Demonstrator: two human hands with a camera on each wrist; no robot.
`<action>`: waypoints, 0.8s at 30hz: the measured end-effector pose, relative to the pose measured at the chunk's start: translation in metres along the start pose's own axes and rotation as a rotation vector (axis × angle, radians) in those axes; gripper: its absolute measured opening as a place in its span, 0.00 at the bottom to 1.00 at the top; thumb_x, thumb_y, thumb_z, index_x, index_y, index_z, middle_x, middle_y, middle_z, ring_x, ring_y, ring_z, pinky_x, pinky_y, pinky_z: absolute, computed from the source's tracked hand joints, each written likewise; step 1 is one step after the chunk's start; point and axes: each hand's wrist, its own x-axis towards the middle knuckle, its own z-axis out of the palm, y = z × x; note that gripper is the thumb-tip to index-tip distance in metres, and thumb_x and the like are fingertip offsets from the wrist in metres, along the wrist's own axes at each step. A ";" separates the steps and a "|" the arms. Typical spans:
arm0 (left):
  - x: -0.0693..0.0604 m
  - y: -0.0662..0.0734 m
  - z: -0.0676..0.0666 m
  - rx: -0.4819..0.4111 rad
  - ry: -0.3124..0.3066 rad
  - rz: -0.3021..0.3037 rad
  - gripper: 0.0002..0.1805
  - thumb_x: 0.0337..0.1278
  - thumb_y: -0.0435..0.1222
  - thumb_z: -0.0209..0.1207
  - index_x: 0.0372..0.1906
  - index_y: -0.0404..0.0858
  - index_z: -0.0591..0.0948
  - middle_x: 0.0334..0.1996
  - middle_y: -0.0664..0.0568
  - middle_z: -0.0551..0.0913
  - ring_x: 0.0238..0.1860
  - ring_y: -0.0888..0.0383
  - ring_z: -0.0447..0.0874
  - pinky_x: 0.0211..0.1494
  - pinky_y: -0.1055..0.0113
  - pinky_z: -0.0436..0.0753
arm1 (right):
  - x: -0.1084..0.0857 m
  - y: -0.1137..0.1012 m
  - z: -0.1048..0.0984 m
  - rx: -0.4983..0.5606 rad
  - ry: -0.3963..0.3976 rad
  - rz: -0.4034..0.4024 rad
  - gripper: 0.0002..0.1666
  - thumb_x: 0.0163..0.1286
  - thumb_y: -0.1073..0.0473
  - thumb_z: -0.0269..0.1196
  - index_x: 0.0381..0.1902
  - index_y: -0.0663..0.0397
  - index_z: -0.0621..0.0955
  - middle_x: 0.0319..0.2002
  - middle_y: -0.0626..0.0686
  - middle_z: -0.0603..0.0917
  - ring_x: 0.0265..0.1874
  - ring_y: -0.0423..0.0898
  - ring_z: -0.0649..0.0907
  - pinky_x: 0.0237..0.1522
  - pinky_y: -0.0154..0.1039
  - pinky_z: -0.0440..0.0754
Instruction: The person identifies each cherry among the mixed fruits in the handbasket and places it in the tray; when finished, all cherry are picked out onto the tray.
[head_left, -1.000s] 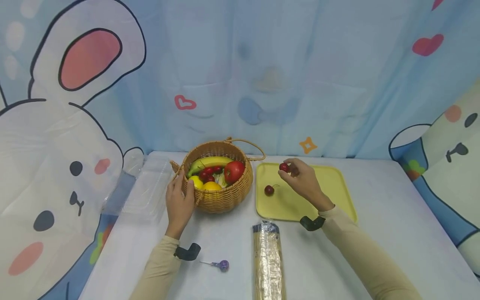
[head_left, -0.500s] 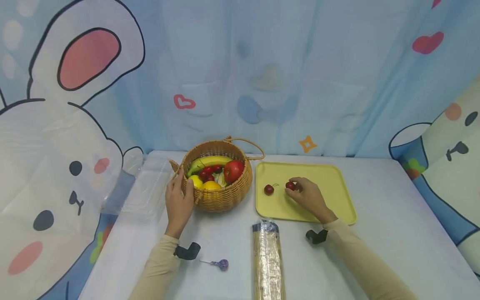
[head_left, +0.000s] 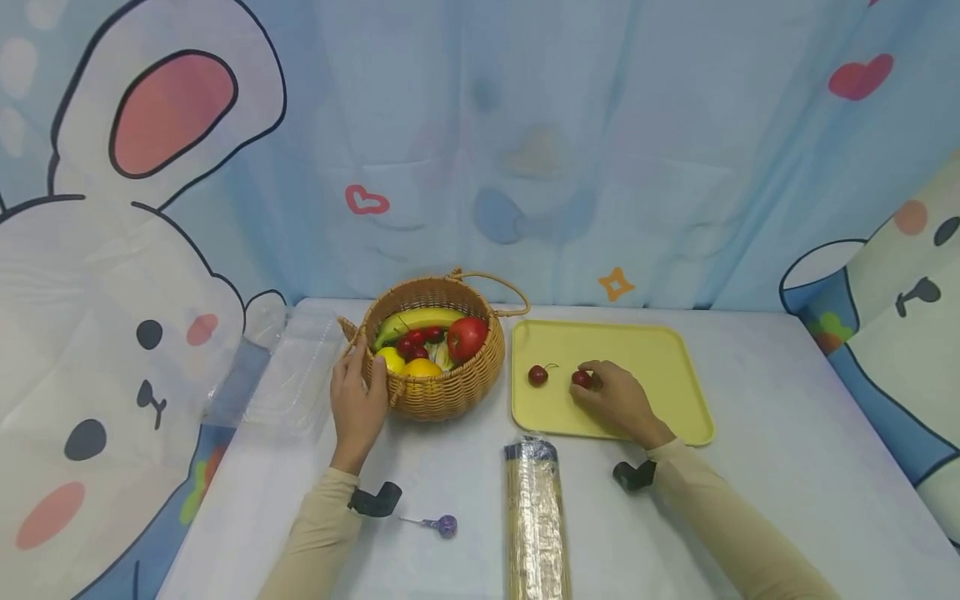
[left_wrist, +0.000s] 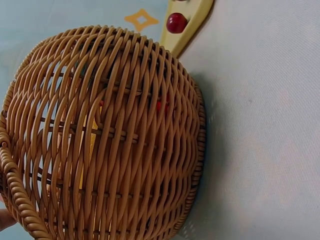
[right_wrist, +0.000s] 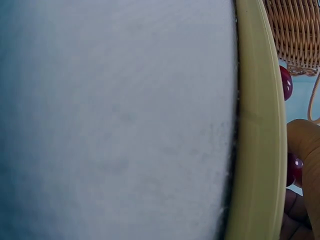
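My left hand (head_left: 360, 408) grips the near left rim of a wicker basket (head_left: 450, 398); in the left wrist view the woven wall (left_wrist: 115, 135) hides most of that hand. Inside the basket are a banana (head_left: 427, 319), a red apple (head_left: 467, 339), a lemon (head_left: 392, 361), an orange (head_left: 422, 368) and several cherries (head_left: 412, 343). Over the yellow tray (head_left: 637, 337), my right hand (head_left: 618, 400) pinches a dark red cherry (head_left: 581, 379) low at its surface. Another cherry (head_left: 537, 375), with a stem, lies on the tray to the left of that hand.
A clear plastic container (head_left: 292, 375) lies left of the basket. A wrapped bundle of thin sticks (head_left: 536, 525) lies in front of the tray, and a purple lollipop (head_left: 446, 526) near my left wrist. A printed curtain (head_left: 637, 167) hangs behind the table.
My right hand has come down and slightly right with its cherry, from above the tray to its surface. The left hand stays on the basket rim.
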 end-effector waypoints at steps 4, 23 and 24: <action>0.000 0.001 0.000 -0.001 -0.001 0.000 0.30 0.74 0.48 0.49 0.74 0.41 0.66 0.63 0.36 0.70 0.65 0.38 0.67 0.66 0.41 0.65 | 0.000 0.000 -0.001 0.002 0.002 -0.003 0.30 0.63 0.48 0.70 0.57 0.63 0.81 0.38 0.58 0.85 0.35 0.51 0.81 0.39 0.49 0.78; 0.000 0.000 -0.001 -0.004 -0.008 -0.012 0.30 0.75 0.48 0.48 0.75 0.42 0.66 0.64 0.35 0.69 0.66 0.39 0.66 0.67 0.41 0.65 | 0.065 -0.142 -0.037 0.077 0.169 -0.423 0.15 0.69 0.57 0.65 0.50 0.60 0.85 0.36 0.57 0.84 0.29 0.50 0.81 0.31 0.44 0.79; 0.000 0.000 0.000 -0.006 -0.010 -0.014 0.30 0.75 0.48 0.48 0.75 0.42 0.65 0.64 0.35 0.69 0.66 0.39 0.66 0.67 0.41 0.65 | 0.070 -0.149 -0.035 0.084 0.160 -0.450 0.15 0.69 0.58 0.65 0.49 0.59 0.85 0.36 0.57 0.84 0.30 0.51 0.82 0.32 0.44 0.79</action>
